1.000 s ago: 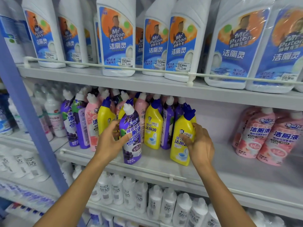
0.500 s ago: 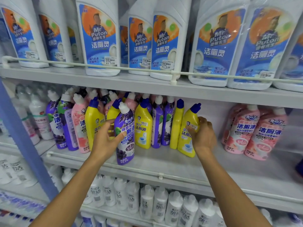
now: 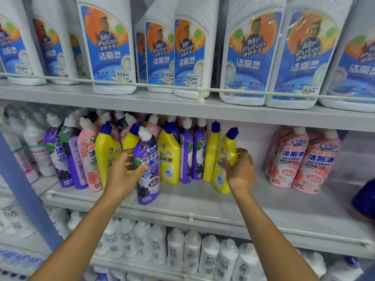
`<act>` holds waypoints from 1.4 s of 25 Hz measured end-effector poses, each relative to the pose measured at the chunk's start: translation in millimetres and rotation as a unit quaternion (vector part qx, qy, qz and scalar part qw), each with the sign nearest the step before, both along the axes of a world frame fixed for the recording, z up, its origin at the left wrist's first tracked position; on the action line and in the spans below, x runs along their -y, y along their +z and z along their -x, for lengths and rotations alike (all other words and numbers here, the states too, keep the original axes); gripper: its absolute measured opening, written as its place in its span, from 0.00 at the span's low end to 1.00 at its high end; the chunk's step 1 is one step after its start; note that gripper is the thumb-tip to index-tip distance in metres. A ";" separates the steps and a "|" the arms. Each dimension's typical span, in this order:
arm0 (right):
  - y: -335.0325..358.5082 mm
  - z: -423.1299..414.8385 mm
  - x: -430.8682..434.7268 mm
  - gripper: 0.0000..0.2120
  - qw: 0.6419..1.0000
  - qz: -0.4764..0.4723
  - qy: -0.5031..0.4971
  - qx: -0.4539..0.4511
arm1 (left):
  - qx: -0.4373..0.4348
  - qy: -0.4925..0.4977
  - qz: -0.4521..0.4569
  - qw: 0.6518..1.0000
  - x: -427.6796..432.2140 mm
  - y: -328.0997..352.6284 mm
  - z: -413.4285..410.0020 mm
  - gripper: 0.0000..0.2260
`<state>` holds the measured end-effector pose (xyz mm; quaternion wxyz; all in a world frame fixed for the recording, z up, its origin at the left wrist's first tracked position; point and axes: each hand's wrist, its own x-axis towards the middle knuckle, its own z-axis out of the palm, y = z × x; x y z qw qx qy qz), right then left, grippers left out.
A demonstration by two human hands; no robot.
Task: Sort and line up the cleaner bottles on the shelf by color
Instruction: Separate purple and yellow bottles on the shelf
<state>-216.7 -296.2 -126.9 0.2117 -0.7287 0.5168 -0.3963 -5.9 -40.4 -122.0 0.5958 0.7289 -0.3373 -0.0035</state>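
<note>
On the middle shelf (image 3: 253,201) stand mixed purple, pink and yellow cleaner bottles. My left hand (image 3: 121,175) grips a purple bottle with a white cap (image 3: 149,179) at the shelf's front, leaning slightly. My right hand (image 3: 240,169) grips a yellow bottle with a blue cap (image 3: 223,151), tilted left against another yellow bottle (image 3: 211,155). Two purple bottles (image 3: 191,155) and a yellow bottle (image 3: 169,159) stand between my hands. Left of my left hand are a yellow bottle (image 3: 104,151), a pink one (image 3: 88,155) and purple ones (image 3: 58,157).
A group of pink bottles (image 3: 304,159) stands at the shelf's right, with bare shelf between them and my right hand. Large white bottles (image 3: 109,47) fill the upper shelf behind a rail. White bottles (image 3: 192,252) fill the lower shelf. A blue upright post (image 3: 24,191) stands left.
My right hand has carried the yellow bottle back from the shelf's front and set it beside the other yellow bottle. My left hand keeps its hold on the purple bottle.
</note>
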 end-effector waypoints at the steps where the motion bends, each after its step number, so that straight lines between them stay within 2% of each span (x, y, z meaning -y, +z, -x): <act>1: 1.5 -2.6 2.8 0.24 1.000 -0.001 -0.009 0.008 | -0.001 0.001 0.000 1.000 -0.5 -0.6 0.0 0.23; 6: 0.3 -24.8 16.5 0.23 0.999 0.030 -0.011 0.002 | 0.013 0.010 -0.012 1.000 -0.3 -3.4 0.9 0.23; 11: -3.2 -34.8 44.8 0.23 0.998 -0.027 0.021 0.053 | 0.019 0.013 -0.020 1.000 -0.8 -2.5 1.6 0.22; 16: -22.4 -39.8 40.4 0.31 0.990 -0.029 0.067 0.124 | 0.021 0.013 -0.013 1.000 -0.9 -2.7 4.6 0.21; 21: -21.7 -48.2 36.6 0.32 0.992 -0.020 0.040 0.116 | 0.033 0.018 -0.019 0.999 -1.6 -4.6 1.6 0.21; 26: -18.3 -48.7 48.6 0.36 0.987 -0.069 0.078 0.123 | 0.036 0.014 -0.014 0.999 -0.7 -7.9 -3.6 0.21; 28: -13.8 -43.5 38.9 0.37 0.975 -0.104 0.092 0.172 | 0.024 0.007 -0.008 1.000 -1.6 -8.2 -5.5 0.22; 31: -1.9 -38.8 -1.1 0.37 0.941 -0.143 0.131 0.278 | -0.040 -0.018 0.019 0.999 -2.5 -5.6 -7.0 0.21; 33: 2.4 -45.4 -37.9 0.37 0.908 -0.169 0.190 0.334 | -0.081 -0.047 0.039 0.995 -5.4 -4.0 -9.2 0.20; 35: 6.3 -58.5 -74.5 0.38 0.880 -0.187 0.261 0.348 | -0.097 -0.071 0.057 0.991 -12.1 -3.0 -12.3 0.18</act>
